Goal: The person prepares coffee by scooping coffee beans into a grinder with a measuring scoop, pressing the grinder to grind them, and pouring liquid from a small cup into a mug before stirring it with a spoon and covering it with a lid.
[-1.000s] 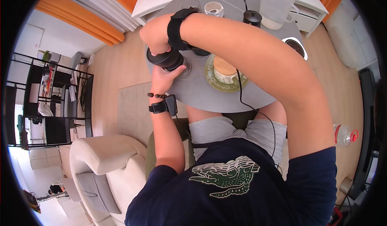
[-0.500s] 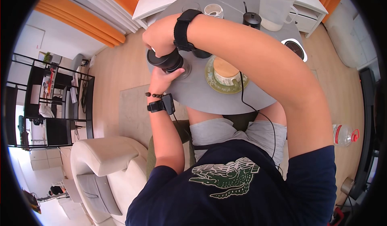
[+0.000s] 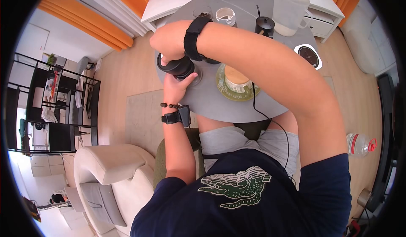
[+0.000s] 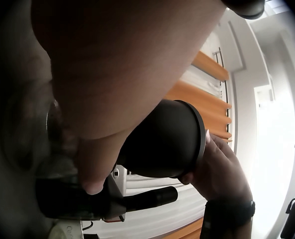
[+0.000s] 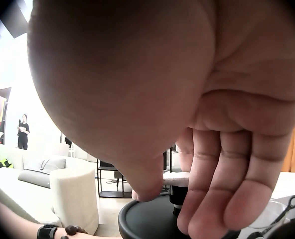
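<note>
In the head view, the left hand grips the lower part of a black cylindrical device with a wide round top, beside or over clear glass. Bent across from the other side, the right hand is at the device's top. The left wrist view shows the left hand near the flared black body, with the right hand at its rim. In the right wrist view, the right hand has its fingers bent around a small dark post on the black round top, partly hidden.
Right of the device, a green plate holds a cup with a wooden lid. Beyond stand a white mug, a glass with dark contents, a black kettle, a clear pitcher and a round-dialled scale.
The right hand and its wristband have shifted slightly to the right, its fingertips now lower at the device's top. The left hand keeps its grip. The glass with dark contents shows more.
</note>
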### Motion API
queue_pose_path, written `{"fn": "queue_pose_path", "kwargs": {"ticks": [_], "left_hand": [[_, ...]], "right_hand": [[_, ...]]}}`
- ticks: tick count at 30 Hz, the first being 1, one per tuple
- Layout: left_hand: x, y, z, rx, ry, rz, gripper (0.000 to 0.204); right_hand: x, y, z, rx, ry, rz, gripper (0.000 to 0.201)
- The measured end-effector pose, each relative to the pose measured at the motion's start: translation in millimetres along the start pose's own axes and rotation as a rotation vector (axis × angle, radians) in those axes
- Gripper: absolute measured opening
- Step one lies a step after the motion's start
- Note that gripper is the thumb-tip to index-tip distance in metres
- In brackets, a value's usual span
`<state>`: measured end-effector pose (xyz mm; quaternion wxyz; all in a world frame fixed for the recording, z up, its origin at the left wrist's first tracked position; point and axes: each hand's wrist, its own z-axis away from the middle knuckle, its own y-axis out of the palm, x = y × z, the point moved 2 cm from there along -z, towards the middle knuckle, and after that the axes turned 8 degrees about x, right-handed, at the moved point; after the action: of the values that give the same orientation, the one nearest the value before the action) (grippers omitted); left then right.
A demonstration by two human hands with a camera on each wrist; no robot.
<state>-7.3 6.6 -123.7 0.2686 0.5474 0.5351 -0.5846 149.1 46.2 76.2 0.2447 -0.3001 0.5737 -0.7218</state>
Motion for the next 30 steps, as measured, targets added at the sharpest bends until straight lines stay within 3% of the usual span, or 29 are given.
{"fn": "queue_pose_path", "kwargs": {"ticks": [7,10,12,17,19,22,24,30], "left_hand": [[2.5,14.9,3.4,-0.190,0.012,-0.119,0.062],[4.0,23.8,2.9,-0.268,0.037,-0.128,0.068],[3.7,29.4,1.7,-0.296,0.050,-0.113,0.073],[2.1,37.5,-0.7,-0.389,0.031,-0.137,0.073],[2.4,39.2,-2.6,-0.407,0.044,-0.150,0.070],[-0.8,38.4,-4.5,-0.421,0.051,-0.171,0.067],[-0.2,36.5,-5.7,-0.418,0.046,-0.178,0.067],[6.1,30.9,-13.2,-0.381,0.060,-0.156,0.069]], "right_hand": [[-2.3,-4.2,7.7,-0.017,-0.040,0.018,0.046],[-7.5,-8.4,15.1,0.039,-0.043,-0.097,0.049],[-12.5,-11.8,17.8,-0.050,0.032,-0.221,0.053],[-10.5,-18.0,25.7,-0.030,0.053,-0.153,0.053],[-11.1,-12.9,23.1,-0.021,0.046,-0.116,0.053],[-12.6,-2.9,11.8,-0.153,-0.025,-0.023,0.045],[-13.5,-3.2,10.6,-0.109,-0.019,-0.021,0.035],[-16.9,-8.1,12.4,0.008,0.017,-0.064,0.031]]}}
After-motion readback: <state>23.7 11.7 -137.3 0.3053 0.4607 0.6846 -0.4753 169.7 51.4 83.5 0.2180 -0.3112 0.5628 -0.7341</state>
